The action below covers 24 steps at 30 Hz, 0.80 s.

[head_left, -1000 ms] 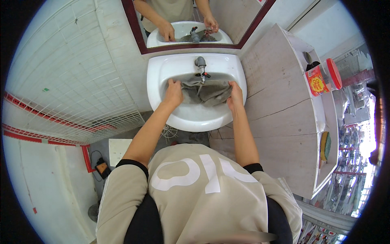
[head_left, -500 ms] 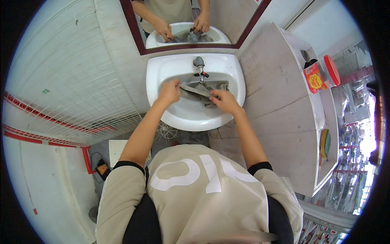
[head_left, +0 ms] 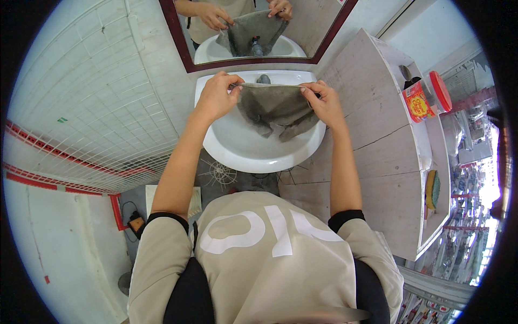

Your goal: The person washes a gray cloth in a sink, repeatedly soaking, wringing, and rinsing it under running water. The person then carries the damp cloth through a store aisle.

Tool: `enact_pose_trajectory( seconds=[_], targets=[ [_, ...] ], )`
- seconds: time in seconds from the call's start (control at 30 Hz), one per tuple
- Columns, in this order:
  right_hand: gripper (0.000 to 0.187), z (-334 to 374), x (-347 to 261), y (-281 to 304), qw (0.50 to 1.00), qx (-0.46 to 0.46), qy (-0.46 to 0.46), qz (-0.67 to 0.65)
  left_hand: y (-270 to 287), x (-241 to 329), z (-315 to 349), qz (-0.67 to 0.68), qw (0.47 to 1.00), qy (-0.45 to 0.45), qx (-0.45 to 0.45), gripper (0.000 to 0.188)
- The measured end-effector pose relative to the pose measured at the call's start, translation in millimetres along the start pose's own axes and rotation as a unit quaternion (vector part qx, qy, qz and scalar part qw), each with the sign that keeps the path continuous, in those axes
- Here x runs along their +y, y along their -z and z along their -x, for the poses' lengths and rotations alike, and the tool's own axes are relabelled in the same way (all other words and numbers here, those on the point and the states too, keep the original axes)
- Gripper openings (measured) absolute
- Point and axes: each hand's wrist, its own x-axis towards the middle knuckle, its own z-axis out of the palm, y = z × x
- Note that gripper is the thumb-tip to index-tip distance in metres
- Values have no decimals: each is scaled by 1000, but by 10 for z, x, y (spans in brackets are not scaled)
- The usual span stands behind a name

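A grey cloth (head_left: 278, 105) with darker wet-looking patches hangs stretched between my two hands over the white washbasin (head_left: 248, 162). My left hand (head_left: 218, 96) pinches its upper left corner, above the basin's left rim. At the other end, my right hand (head_left: 324, 102) grips the upper right corner between thumb and fingers. The lower edge of the cloth droops in folds into the bowl. Behind it only the top of the grey tap (head_left: 263, 79) shows; its spout and handle are hidden.
A dark-framed mirror (head_left: 253, 27) above the basin reflects the hands and cloth. On the right, a wooden shelf (head_left: 377, 135) holds a red-lidded jar (head_left: 440, 92) and a sponge (head_left: 432, 189). White wire mesh (head_left: 108, 108) lines the left wall.
Both hands have risen out of the bowl and moved apart, up and outward. The cloth, bunched in the basin before, is now lifted and spread, covering most of the tap.
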Motion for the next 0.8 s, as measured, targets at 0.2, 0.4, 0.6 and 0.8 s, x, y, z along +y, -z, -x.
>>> enact_pose_trajectory(
  seconds=[0.2,0.4,0.6,0.8],
  targets=[
    [21,-151,-177,209,999,3,45,-6,276,210,-98,-26,998,-48,16,24],
    [26,-106,-19,339,992,-104,-46,-55,225,112,-75,-16,999,-34,-15,25],
    [25,98,657,-226,954,-257,-118,97,-528,-445,185,-84,970,62,-220,52],
    [41,401,899,-798,902,-91,18,422,-1132,-516,471,-199,935,31,-291,87]
  ],
)
